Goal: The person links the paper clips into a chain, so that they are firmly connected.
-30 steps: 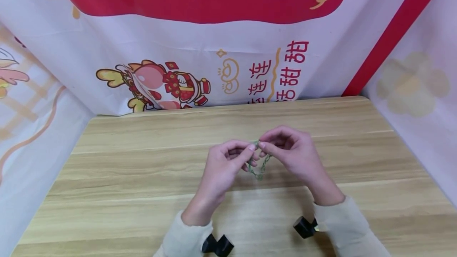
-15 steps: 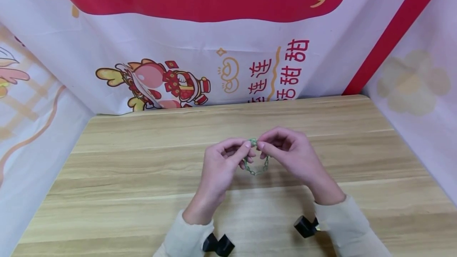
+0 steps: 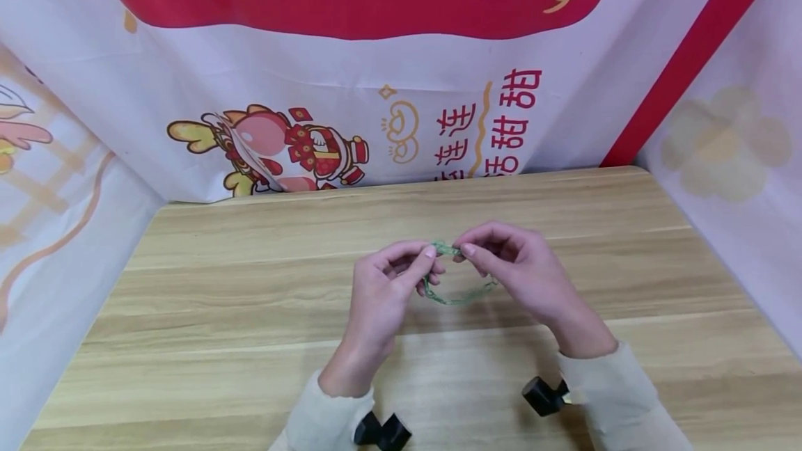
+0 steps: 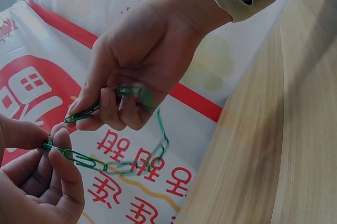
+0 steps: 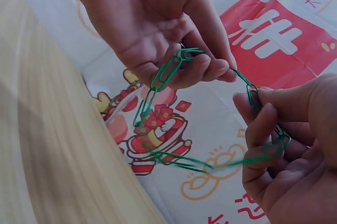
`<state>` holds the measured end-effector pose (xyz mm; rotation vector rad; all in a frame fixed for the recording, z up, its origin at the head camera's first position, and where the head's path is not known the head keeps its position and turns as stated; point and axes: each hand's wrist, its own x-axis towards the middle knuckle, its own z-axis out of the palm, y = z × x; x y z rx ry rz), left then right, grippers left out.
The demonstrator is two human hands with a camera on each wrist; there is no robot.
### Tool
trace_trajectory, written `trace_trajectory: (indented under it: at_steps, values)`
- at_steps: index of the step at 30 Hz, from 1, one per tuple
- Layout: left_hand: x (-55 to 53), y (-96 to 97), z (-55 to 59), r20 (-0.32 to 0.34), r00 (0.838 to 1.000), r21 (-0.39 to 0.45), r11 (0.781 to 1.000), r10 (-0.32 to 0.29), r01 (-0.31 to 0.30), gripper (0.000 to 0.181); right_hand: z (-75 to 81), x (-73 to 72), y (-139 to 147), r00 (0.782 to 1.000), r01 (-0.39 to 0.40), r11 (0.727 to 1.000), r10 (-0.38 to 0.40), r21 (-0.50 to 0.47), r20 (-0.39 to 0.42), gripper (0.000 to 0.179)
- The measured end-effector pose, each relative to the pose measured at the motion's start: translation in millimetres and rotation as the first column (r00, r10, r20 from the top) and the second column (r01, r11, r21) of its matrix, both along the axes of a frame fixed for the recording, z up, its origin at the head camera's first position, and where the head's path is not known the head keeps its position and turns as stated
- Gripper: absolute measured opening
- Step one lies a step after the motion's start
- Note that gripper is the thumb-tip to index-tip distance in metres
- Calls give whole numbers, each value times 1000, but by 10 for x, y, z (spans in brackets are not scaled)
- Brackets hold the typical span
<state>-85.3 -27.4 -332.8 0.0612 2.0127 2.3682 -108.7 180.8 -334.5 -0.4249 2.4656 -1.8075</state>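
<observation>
A chain of green paper clips hangs in a loop between both hands, above the wooden table. My left hand pinches one part of it between thumb and index finger. A short stretch away, my right hand pinches another part the same way. In the right wrist view, linked clips drape past the curled fingers of the left hand, and the lower part of the loop is blurred. The left wrist view has the right hand above the left hand. The fingertips cover the pinched clips.
The wooden table spreads under both hands. Printed white and red cloth stands behind it and along the sides. Small black devices sit at the wrists, by the light sleeves.
The hands have moved slightly apart, the left one leftward and the right one lately rightward. More of the paper clip chain shows between the fingertips, and its hanging loop has widened.
</observation>
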Motion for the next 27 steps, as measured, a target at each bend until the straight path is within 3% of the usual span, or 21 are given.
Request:
trace_trajectory:
  at_steps: [12, 21, 27]
  values:
    - [5, 10, -8, -2, 1000, -24, 1000, -7, 7, 12, 12, -6, -17, 999, -1, 995, 5, 100, -36, 13]
    - [3, 5, -19, 4, 1000, -44, 999, -3, 3, 11, 2, -2, 64, 997, -49, 996, 54, 77, -63, 10]
    - [1, -39, 0, 17, 999, -78, 996, -45, 47, 10, 17, 1, 87, 993, -102, 991, 107, 88, -56, 7]
